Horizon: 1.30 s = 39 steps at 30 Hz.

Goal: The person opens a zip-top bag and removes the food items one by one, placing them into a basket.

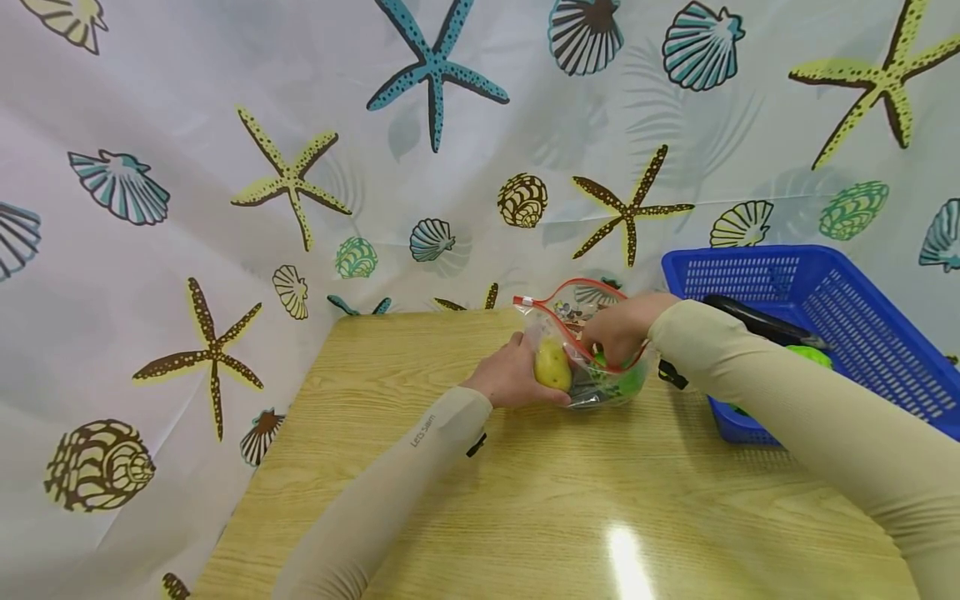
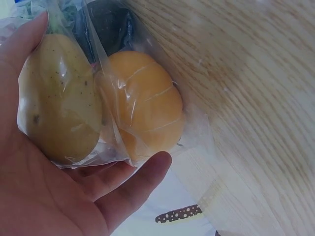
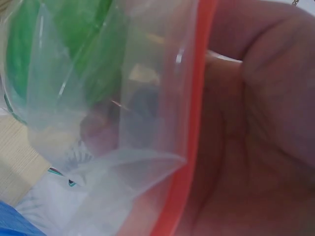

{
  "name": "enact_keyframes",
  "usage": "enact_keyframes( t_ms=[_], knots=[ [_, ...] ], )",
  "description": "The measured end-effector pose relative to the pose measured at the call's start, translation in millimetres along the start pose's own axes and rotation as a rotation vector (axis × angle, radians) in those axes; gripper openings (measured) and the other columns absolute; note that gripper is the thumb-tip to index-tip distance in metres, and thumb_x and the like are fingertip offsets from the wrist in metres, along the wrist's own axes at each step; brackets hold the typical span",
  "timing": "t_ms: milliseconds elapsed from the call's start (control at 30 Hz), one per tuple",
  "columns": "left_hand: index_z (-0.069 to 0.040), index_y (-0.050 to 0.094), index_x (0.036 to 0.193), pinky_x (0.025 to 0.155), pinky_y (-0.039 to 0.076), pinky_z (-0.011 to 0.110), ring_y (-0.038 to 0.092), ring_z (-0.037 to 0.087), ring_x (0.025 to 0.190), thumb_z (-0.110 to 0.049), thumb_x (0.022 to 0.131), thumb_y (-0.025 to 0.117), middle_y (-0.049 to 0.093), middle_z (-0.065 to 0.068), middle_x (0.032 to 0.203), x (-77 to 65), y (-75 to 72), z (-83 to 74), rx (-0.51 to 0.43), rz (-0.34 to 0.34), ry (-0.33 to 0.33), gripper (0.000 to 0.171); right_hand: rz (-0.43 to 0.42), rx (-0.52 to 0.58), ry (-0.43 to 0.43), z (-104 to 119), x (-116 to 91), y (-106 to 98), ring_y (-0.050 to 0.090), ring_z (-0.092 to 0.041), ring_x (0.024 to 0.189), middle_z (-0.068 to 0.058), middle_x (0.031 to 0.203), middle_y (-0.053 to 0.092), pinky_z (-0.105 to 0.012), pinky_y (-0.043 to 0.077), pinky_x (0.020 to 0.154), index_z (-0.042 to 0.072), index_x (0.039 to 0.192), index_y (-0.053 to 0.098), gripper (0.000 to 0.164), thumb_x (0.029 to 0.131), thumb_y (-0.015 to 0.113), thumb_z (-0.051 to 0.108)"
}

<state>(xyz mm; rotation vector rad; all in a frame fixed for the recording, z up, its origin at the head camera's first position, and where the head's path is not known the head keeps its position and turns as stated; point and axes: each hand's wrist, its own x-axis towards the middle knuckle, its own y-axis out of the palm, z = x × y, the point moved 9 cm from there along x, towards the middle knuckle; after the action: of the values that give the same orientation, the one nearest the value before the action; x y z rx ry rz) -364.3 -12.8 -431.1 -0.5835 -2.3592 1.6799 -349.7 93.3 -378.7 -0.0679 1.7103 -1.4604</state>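
Note:
A clear zip bag (image 1: pixel 588 402) with a red zip edge stands on the table, its mouth spread wide. My left hand (image 1: pixel 513 375) grips the bag's left side round a yellow potato (image 1: pixel 552 364), thumb in front and fingers behind. Through the plastic in the left wrist view, a round orange thing (image 2: pixel 142 101) with pale lines sits beside the potato, with a dark thing (image 2: pixel 110 29) above it. My right hand (image 1: pixel 618 329) reaches through the mouth, curled fingers at a glossy green vegetable (image 3: pixel 74 44). The red zip edge (image 3: pixel 197 98) crosses that palm; the fingertips are partly hidden.
At the right of the wooden table (image 1: pixel 420 517) stands a blue plastic basket (image 1: pixel 892 333). A dark eggplant (image 1: pixel 761 321) and a bright green thing (image 1: pixel 810 357) lie in it, partly behind my right sleeve. A shell-patterned cloth (image 1: pixel 465 192) hangs behind the table.

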Motion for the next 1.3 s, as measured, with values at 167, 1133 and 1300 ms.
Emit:
enact_keyframes(
  t_ms=[167,1133,1300],
  knots=[
    [-0.017,0.021,0.145,0.07,0.051,0.034,0.05,0.013,0.083,-0.074,0.057,0.072,0.044,0.004,0.117,-0.4,-0.2,-0.7,-0.003,0.002,0.004,0.116,0.012,0.015,-0.001,-1,2,2,0.047,-0.016,0.069,0.0,0.09,0.06,-0.028,0.036,0.049,0.017,0.101,0.065,0.036,0.076,0.054,-0.006],
    [-0.02,0.014,0.149,0.08,0.051,0.038,0.05,0.014,0.092,-0.075,0.056,0.072,0.041,0.003,0.122,-0.6,1.8,-0.7,-0.037,0.027,0.006,0.123,-0.483,0.144,-0.144,-11,-43,-53,0.051,-0.017,0.084,-0.011,0.115,0.055,-0.033,0.05,0.067,0.005,0.124,0.059,0.05,0.076,0.066,0.02],
    [-0.02,0.016,0.149,0.084,0.05,0.039,0.05,0.014,0.096,-0.076,0.056,0.071,0.041,0.003,0.125,-0.1,1.8,0.7,-0.039,0.034,0.001,0.122,-0.569,0.153,-0.112,-18,-69,-64,0.051,-0.016,0.082,-0.008,0.112,0.055,-0.035,0.049,0.066,0.009,0.127,0.058,0.052,0.077,0.066,0.019]
  ],
)
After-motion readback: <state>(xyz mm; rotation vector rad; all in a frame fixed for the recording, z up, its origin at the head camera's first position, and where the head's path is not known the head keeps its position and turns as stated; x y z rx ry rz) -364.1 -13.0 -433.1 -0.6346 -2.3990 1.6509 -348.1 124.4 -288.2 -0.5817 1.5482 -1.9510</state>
